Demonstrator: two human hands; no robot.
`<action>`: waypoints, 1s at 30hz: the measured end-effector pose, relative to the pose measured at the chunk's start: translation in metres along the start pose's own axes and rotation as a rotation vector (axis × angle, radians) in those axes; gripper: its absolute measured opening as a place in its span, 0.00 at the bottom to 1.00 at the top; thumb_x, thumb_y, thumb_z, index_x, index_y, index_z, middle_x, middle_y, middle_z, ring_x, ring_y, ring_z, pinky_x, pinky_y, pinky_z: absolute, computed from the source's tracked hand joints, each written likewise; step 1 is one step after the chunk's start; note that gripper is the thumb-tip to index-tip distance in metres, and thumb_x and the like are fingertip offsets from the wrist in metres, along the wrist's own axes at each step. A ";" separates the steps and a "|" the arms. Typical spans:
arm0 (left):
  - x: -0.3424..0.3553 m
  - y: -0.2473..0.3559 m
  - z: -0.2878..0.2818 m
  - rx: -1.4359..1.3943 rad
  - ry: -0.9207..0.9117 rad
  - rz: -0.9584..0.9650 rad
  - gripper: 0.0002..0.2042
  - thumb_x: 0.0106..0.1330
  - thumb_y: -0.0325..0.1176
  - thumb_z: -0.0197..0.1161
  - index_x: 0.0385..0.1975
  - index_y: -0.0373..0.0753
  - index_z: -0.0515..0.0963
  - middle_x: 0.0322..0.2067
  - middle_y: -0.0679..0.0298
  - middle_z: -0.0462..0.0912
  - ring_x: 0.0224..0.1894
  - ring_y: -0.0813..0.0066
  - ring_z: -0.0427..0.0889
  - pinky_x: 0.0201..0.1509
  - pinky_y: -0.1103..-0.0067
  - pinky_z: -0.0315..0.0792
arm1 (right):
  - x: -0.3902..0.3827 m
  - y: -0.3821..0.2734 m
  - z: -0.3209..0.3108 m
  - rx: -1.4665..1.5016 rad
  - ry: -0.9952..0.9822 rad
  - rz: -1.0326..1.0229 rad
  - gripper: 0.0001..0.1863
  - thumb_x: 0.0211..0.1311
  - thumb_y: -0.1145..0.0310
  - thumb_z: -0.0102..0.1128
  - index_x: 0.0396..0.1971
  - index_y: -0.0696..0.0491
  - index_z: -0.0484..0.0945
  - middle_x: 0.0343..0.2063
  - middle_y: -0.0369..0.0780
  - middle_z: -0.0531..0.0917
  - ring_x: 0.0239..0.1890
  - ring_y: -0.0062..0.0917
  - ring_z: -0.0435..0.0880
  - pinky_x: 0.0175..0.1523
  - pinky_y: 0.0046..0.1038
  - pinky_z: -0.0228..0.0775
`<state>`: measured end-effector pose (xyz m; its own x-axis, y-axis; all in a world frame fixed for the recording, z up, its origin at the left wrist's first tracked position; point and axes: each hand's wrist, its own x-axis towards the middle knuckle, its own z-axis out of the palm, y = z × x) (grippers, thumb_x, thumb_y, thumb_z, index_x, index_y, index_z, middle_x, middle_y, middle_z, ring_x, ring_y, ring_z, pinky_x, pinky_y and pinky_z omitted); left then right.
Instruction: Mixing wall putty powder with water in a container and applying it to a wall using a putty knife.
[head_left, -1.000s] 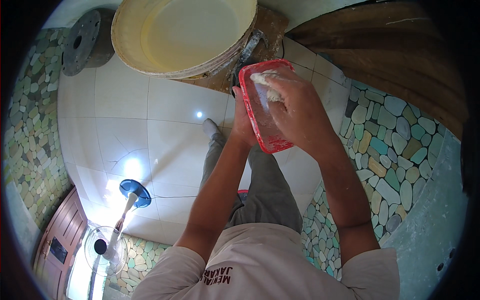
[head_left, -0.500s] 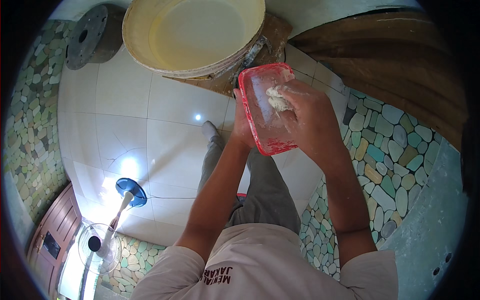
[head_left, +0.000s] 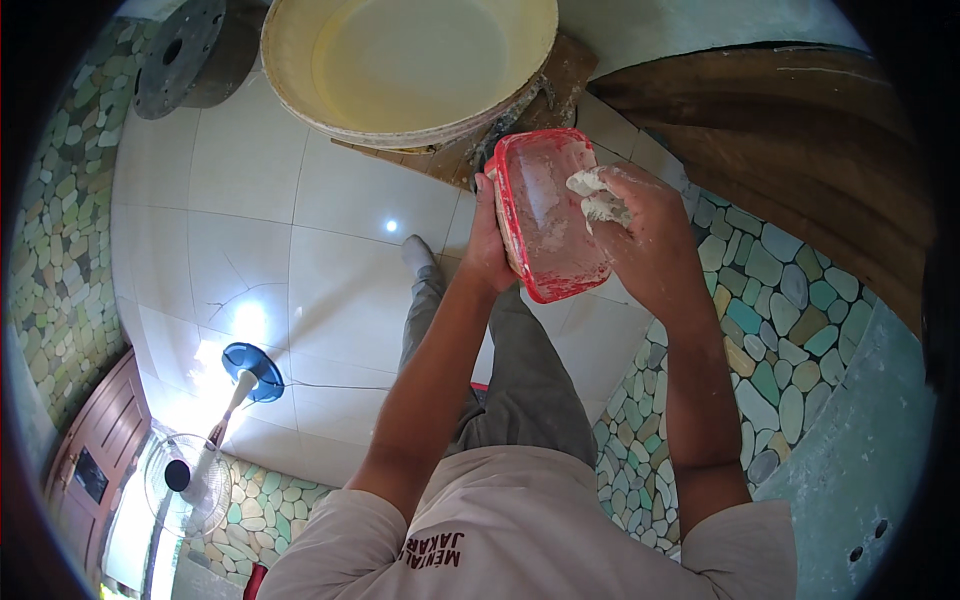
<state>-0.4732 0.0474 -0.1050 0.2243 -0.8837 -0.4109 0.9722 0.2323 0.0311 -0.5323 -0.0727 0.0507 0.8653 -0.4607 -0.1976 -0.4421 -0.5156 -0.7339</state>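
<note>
A rectangular plastic tub [head_left: 545,290] with a red rim, smeared with whitish paste, is tilted in front of me. My left hand [head_left: 489,240] grips it along its left side, thumb up by the rim. At the tub's right edge hovers my right hand [head_left: 645,225], fingers curled around a clump of whitish paste [head_left: 605,210]. Paste also coats those fingertips and flecks the back of the hand. What lies under the tub is hidden.
A large round bucket [head_left: 400,135] of pale liquid stands ahead on a brown board [head_left: 440,170]. Brown sheeting [head_left: 780,110] leans at the right. A grey drum [head_left: 200,50] is at the far left; a standing fan [head_left: 190,480] is at lower left on the tiled floor [head_left: 340,270].
My right hand has drawn back to the right, from over the tub's middle to its right edge. The tub has shifted slightly right, with my left hand still holding it.
</note>
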 end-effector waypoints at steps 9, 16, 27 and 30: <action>-0.008 0.009 -0.025 0.010 0.068 -0.033 0.42 0.63 0.73 0.34 0.68 0.46 0.56 0.64 0.58 0.64 0.64 0.57 0.67 0.67 0.58 0.63 | 0.004 0.020 0.022 -0.051 -0.084 0.034 0.14 0.48 0.80 0.56 0.37 0.65 0.76 0.33 0.49 0.79 0.35 0.39 0.80 0.43 0.33 0.71; -0.015 0.012 -0.033 0.149 0.174 0.019 0.39 0.66 0.69 0.36 0.67 0.43 0.58 0.62 0.56 0.68 0.61 0.61 0.71 0.65 0.65 0.66 | 0.003 0.021 0.024 -0.020 -0.098 0.071 0.15 0.47 0.79 0.59 0.38 0.66 0.76 0.35 0.51 0.80 0.38 0.47 0.80 0.45 0.38 0.72; -0.006 0.014 -0.039 -0.159 -0.034 -0.014 0.43 0.62 0.73 0.37 0.68 0.44 0.56 0.64 0.57 0.65 0.64 0.57 0.67 0.65 0.60 0.65 | 0.002 0.011 0.021 0.270 -0.066 0.115 0.15 0.48 0.81 0.57 0.40 0.67 0.76 0.34 0.50 0.81 0.37 0.39 0.82 0.45 0.31 0.73; -0.003 0.012 -0.041 -0.188 -0.107 -0.039 0.41 0.63 0.72 0.39 0.66 0.45 0.59 0.62 0.58 0.67 0.62 0.57 0.69 0.64 0.61 0.67 | 0.000 0.006 0.020 0.270 -0.083 0.099 0.15 0.50 0.82 0.55 0.41 0.66 0.76 0.35 0.46 0.81 0.38 0.28 0.81 0.44 0.26 0.73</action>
<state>-0.4648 0.0698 -0.1402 0.2028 -0.9291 -0.3092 0.9525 0.2604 -0.1577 -0.5299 -0.0617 0.0332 0.8423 -0.4331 -0.3210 -0.4562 -0.2554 -0.8525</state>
